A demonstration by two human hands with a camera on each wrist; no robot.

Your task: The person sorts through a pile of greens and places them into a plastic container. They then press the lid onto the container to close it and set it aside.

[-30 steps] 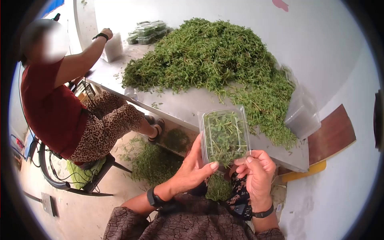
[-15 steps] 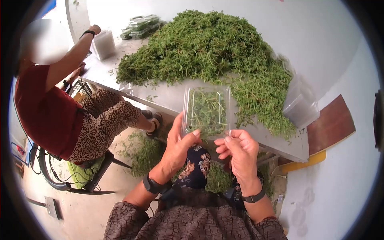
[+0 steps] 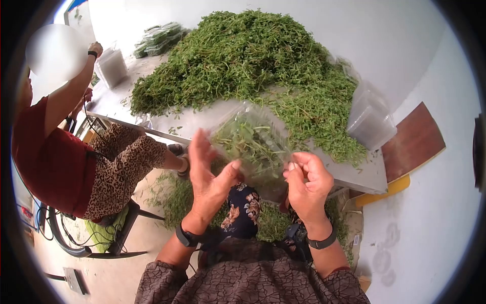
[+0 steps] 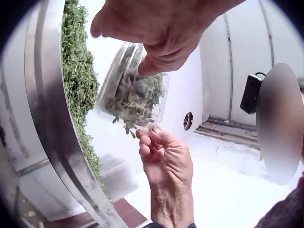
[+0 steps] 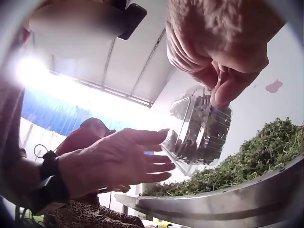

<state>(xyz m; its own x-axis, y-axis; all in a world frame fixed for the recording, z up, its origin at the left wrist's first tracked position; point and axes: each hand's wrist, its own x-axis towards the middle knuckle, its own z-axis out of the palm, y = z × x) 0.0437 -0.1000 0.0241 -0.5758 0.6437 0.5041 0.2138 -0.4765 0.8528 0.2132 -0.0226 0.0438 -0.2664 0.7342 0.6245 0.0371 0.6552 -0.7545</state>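
Observation:
A clear plastic clamshell box (image 3: 253, 142) of green leafy sprigs hangs tilted over the table's front edge, blurred in the head view. My right hand (image 3: 310, 185) pinches its near right corner between thumb and fingers. Beside the box's left side is my left hand (image 3: 206, 177), its fingers straight and the thumb spread away. The right wrist view shows that left hand (image 5: 123, 159) with its fingertips close to the box (image 5: 199, 133). A few sprigs poke out at the box's lower edge in the left wrist view, near the right fingertips (image 4: 151, 135).
A large heap of green sprigs (image 3: 243, 55) covers much of the metal table (image 3: 195, 119). Stacked empty clear boxes (image 3: 372, 116) stand at its right end. Filled boxes (image 3: 161, 38) lie at the back left. Another person (image 3: 53, 157) sits at the left. More sprigs (image 3: 177, 197) lie below.
My left hand has let go of the box and opened out beside it. The box has turned in the right hand's pinch. The head view has shifted, moving the table scene leftward.

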